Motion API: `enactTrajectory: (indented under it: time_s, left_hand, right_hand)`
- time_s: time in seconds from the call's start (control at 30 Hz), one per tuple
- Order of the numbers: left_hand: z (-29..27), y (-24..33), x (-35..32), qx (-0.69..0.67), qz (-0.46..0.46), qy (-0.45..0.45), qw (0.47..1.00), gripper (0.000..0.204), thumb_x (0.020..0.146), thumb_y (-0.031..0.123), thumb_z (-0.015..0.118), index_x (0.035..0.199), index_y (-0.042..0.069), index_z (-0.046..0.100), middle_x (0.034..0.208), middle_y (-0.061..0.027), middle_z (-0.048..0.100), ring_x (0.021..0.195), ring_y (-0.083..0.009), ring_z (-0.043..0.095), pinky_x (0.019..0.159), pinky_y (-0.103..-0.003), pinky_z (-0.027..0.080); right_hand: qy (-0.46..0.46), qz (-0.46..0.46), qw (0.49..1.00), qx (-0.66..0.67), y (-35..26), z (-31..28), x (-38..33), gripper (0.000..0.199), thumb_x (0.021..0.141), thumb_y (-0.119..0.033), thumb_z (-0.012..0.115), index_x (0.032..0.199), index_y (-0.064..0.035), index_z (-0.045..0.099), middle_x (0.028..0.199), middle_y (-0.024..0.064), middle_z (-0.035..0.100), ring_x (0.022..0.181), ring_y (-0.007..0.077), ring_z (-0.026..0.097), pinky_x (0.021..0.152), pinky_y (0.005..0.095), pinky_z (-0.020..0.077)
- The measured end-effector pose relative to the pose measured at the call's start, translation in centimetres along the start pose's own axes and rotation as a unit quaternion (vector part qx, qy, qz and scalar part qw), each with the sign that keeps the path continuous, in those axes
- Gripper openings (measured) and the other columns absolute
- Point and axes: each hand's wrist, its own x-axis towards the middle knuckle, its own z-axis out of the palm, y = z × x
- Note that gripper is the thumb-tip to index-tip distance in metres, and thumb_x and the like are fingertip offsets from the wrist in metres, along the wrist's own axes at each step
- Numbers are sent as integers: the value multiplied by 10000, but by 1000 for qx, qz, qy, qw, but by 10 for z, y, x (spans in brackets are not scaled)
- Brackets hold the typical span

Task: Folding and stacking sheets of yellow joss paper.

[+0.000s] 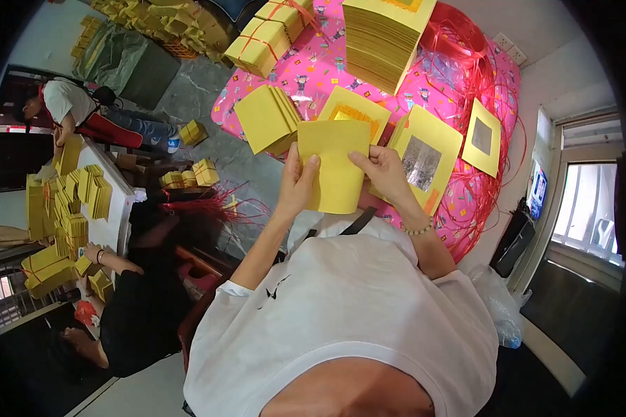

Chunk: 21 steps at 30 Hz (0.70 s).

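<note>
Together, left hand (pixel 298 186) and right hand (pixel 384 174) pinch a yellow paper sheet (pixel 335 165).

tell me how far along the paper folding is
Done: a fan of folded yellow sheets lies on the pink cloth. In hand: left hand and right hand hold a yellow sheet. Left: foil-square sheets and a tall stack.

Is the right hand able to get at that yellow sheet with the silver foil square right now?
Probably yes: the foil sheet lies uncovered just beside the right hand, though it is gripping the folded yellow paper.
</note>
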Motion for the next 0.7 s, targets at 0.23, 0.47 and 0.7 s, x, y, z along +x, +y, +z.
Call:
enactTrajectory:
  time_s: [0.23,0.47,0.7]
  left_hand:
    - [-11,-1,-13,-16,-46,27,998,396,983,131,484,1354,32,388,1267,-56,521,1152,-123,495,965,-278,405]
    - [-13,13,-22,-43,-38,89,994,337,983,116,477,1300,21,415,1195,-56,545,1091,-102,504,926,-254,411]
    - [-33,2,-37,3,-20,124,992,357,986,118,472,1323,24,403,1218,-57,537,1114,-109,499,943,-267,404]
  right_hand:
    - [-57,47,993,-87,5,3,-2,274,931,-187,610,1059,51,655,903,57,693,774,81,641,687,215,516]
    - [-107,63,985,-122,7,16,1,275,912,-167,634,1059,64,649,941,63,693,816,89,640,720,223,515]
    - [-102,45,988,-111,26,32,1,286,876,-193,675,996,67,672,840,58,699,730,77,633,634,225,506]
